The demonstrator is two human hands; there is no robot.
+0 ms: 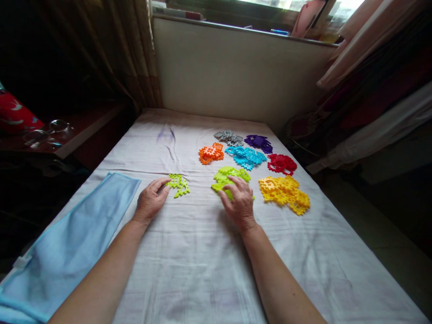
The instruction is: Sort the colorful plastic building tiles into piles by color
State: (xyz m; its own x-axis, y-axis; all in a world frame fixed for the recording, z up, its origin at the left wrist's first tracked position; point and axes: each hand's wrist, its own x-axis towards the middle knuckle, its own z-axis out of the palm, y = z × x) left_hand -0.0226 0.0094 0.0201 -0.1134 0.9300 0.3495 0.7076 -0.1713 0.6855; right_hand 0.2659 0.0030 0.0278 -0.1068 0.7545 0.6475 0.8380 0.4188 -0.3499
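Flat lattice pieces lie sorted by colour on a pale cloth. My left hand (pixel 151 200) is closed at the left edge of a small group of lime green pieces (pixel 182 187), thumb and fingertips pinching a corner. Over the near side of a larger lime green pile (pixel 227 173) is my right hand (pixel 240 202), its fingers bent and apart, touching the pile; whether a piece is between them is hidden. To its right lies the yellow pile (pixel 285 192). Beyond are orange (pixel 211 153), light blue (pixel 246 156), red (pixel 282 164), grey (pixel 229 137) and purple (pixel 259 142) piles.
A light blue zip bag (pixel 77 243) lies along the left edge of the cloth-covered surface (pixel 189 270). Glasses (pixel 59 126) and a red item (pixel 16 114) rest on a dark side table. A wall and window sill are behind; clothes hang at right.
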